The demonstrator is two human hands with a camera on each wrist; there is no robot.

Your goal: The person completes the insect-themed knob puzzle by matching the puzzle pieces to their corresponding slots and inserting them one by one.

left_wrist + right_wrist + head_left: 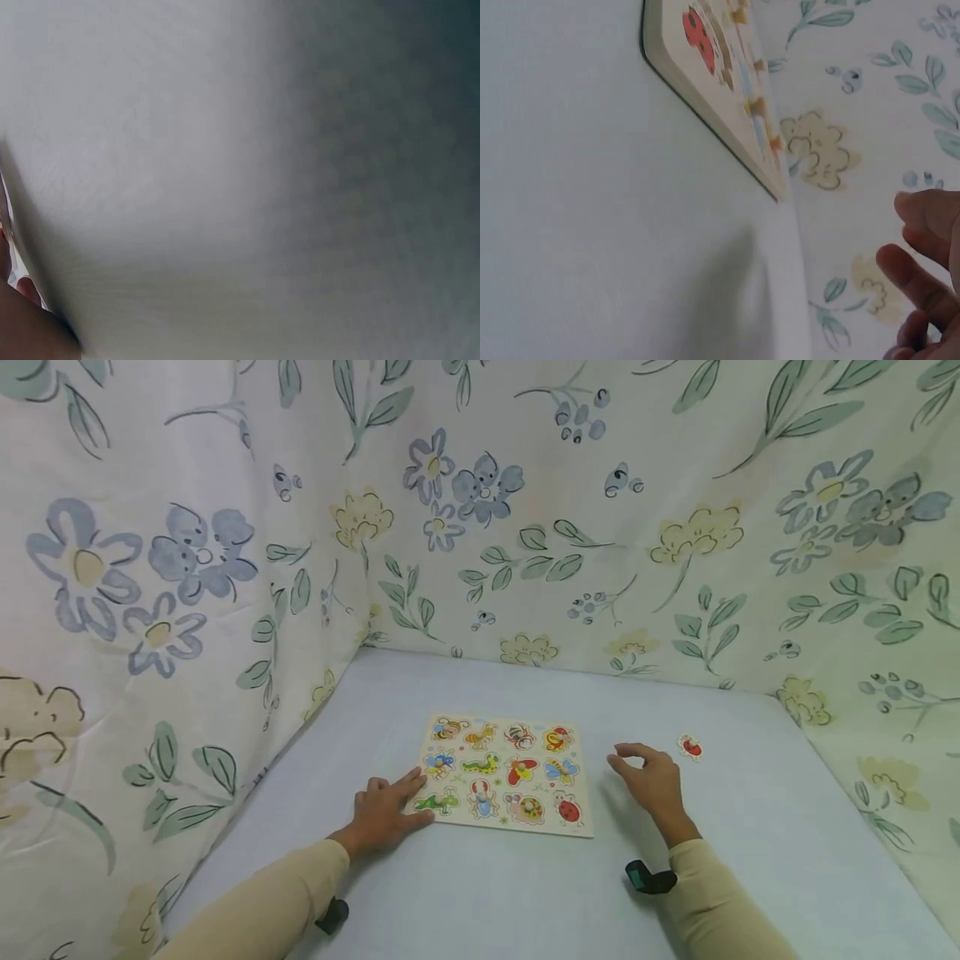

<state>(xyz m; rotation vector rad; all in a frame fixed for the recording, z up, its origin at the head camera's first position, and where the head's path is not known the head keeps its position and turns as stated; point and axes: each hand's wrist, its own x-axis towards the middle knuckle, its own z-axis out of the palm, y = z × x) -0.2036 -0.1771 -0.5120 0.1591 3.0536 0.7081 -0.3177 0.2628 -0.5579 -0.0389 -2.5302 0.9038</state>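
Observation:
A wooden puzzle board [465, 822] with several knobbed insect pieces lies flat on the table. My left hand [384, 812] rests at its left edge, thumb and fingertips on the border; only a bit of that hand [30, 330] shows in the left wrist view. To the right of the board my right hand [652, 781] hovers, holding nothing, with a gap between thumb and forefinger [922, 214]. Beyond this hand, a loose red ladybug piece [691, 747] lies on the table. At the board's near right corner, the ladybug spot [699, 34] shows a flat picture with no knob.
The table [525, 893] is covered in a pale cloth. Floral curtains [487, 602] stand along its back and both sides. Dark wrist cameras [651, 878] sit under the two beige sleeves.

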